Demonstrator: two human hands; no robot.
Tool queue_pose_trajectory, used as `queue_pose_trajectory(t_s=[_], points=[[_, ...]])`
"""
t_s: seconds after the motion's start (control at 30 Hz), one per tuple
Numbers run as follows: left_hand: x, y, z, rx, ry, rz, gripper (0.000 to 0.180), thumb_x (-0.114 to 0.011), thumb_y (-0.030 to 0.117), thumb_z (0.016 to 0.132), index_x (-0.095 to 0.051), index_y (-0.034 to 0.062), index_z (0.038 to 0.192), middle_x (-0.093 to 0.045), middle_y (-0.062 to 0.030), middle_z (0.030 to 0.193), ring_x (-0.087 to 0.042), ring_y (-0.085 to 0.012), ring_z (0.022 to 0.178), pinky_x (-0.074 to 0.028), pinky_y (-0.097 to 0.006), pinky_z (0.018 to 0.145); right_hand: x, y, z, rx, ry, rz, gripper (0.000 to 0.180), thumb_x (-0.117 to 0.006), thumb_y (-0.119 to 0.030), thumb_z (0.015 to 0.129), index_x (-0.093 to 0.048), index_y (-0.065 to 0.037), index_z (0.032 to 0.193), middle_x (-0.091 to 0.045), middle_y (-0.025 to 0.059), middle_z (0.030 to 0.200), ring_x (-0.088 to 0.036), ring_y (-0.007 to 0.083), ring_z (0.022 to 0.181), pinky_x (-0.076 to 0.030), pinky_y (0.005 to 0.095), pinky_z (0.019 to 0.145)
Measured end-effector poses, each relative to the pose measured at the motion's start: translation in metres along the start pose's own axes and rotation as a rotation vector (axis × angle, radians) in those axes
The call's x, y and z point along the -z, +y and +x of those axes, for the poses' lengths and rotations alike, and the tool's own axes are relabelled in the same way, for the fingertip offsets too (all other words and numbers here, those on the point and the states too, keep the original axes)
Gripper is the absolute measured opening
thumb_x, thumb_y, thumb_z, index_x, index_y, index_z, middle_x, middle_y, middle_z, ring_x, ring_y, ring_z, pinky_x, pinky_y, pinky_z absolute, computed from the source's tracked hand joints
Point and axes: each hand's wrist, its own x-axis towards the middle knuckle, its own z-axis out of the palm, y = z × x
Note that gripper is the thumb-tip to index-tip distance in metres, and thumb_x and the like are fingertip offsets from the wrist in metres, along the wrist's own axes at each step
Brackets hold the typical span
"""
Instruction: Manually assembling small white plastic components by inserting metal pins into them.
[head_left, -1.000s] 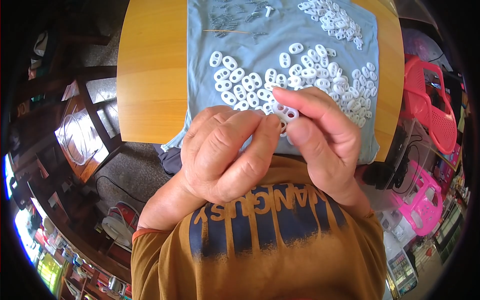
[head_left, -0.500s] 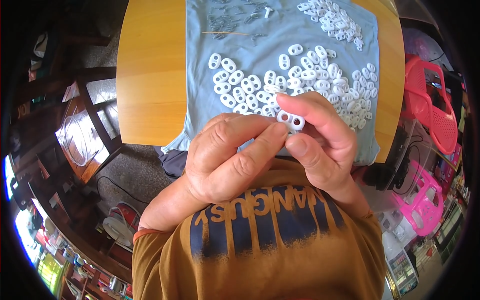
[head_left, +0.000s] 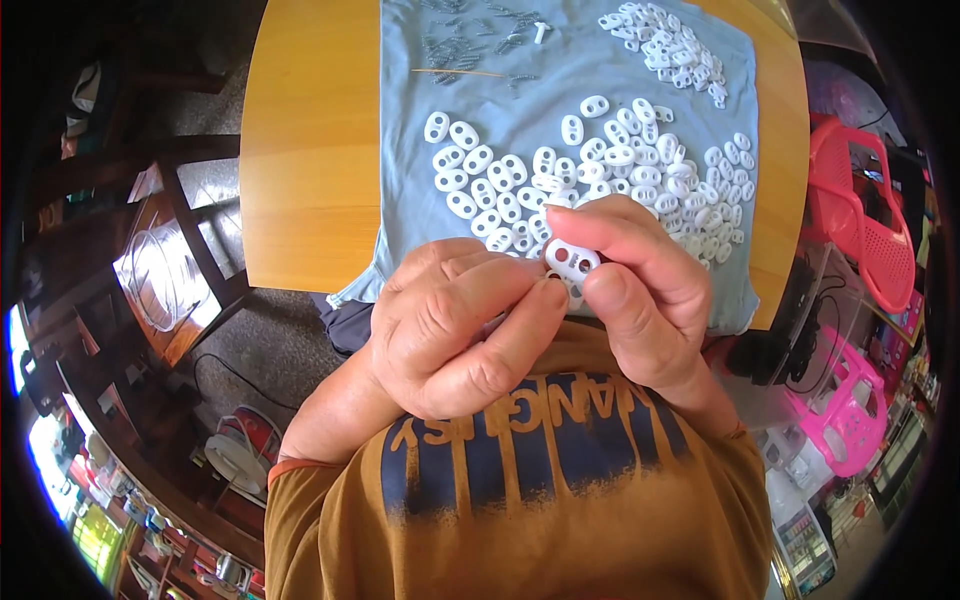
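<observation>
In front of my chest, both hands meet at a white oval cord lock (head_left: 573, 260) with two holes. My right hand (head_left: 655, 285) grips it between thumb and bent forefinger. The fingertips of my left hand (head_left: 455, 325) are pinched against its left end, where part of another white piece with a dark hole shows below; the fingers hide most of that piece. Beyond the hands, many similar white two-hole pieces (head_left: 480, 158) lie loose on a light blue cloth (head_left: 405, 200).
Small metal springs (head_left: 460, 40), a thin orange stick (head_left: 455, 72) and a white T-shaped piece (head_left: 541, 32) lie at the far left of the cloth. Smaller white parts (head_left: 675, 50) are heaped far right. The wooden table (head_left: 310, 150) shows beside the cloth. Pink plastic chairs (head_left: 855, 210) stand right.
The cord lock has tilted, its right end now lower, and sits slightly lower and further left. The fingertips have shifted down with it, and more of the piece beneath shows.
</observation>
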Motion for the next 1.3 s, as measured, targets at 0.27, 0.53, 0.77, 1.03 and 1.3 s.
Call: queue_pose_trajectory(t_s=[0.27, 0.53, 0.77, 1.03, 1.3], points=[[0.001, 0.001, 0.000, -0.034, -0.024, 0.083, 0.026, -0.064, 0.002, 0.057, -0.060, -0.0018, 0.083, -0.055, -0.0111, 0.082, -0.055, -0.0158, 0.059, -0.045, -0.026, 0.052, -0.001, 0.002, 0.002, 0.018, 0.032, -0.039, 0.021, -0.056, -0.005, 0.085, -0.059, 0.003, 0.104, -0.059, 0.0080, 0.088, -0.051, 0.0117, 0.074, -0.040, 0.0220, 0.065], [-0.002, -0.001, -0.002, -0.029, -0.003, 0.127, 0.026, -0.064, 0.000, 0.058, -0.059, -0.0012, 0.084, -0.054, -0.0104, 0.081, -0.054, -0.0153, 0.058, -0.046, -0.027, 0.052, -0.002, 0.003, 0.003, 0.016, 0.082, -0.051, 0.020, -0.057, -0.005, 0.084, -0.060, 0.003, 0.103, -0.059, 0.0077, 0.087, -0.052, 0.0113, 0.073, -0.040, 0.0216, 0.064], [-0.004, -0.001, 0.000, -0.028, 0.004, 0.131, 0.024, -0.065, -0.001, 0.059, -0.059, -0.0019, 0.083, -0.054, -0.0109, 0.080, -0.054, -0.0157, 0.057, -0.045, -0.026, 0.050, -0.001, 0.000, 0.001, 0.006, 0.069, -0.121, 0.020, -0.057, -0.003, 0.083, -0.059, 0.003, 0.102, -0.060, 0.0090, 0.088, -0.054, 0.0136, 0.074, -0.042, 0.0231, 0.065], [-0.004, 0.000, -0.004, -0.015, 0.012, 0.137, 0.025, -0.066, 0.001, 0.060, -0.059, -0.0034, 0.083, -0.054, -0.0118, 0.080, -0.053, -0.0162, 0.056, -0.044, -0.026, 0.049, -0.003, 0.003, -0.002, 0.097, 0.022, -0.158, 0.035, -0.063, -0.004, 0.077, -0.055, 0.003, 0.110, -0.061, 0.0124, 0.100, -0.057, 0.0201, 0.084, -0.045, 0.0266, 0.072], [-0.004, 0.003, -0.002, 0.057, 0.000, 0.085, 0.028, -0.067, 0.001, 0.060, -0.060, -0.0029, 0.087, -0.056, -0.0114, 0.082, -0.054, -0.0171, 0.058, -0.045, -0.026, 0.049, 0.000, 0.015, -0.003, 0.124, -0.004, -0.116, 0.036, -0.063, -0.008, 0.079, -0.053, 0.004, 0.111, -0.059, 0.0136, 0.102, -0.057, 0.0222, 0.086, -0.045, 0.0289, 0.074]])
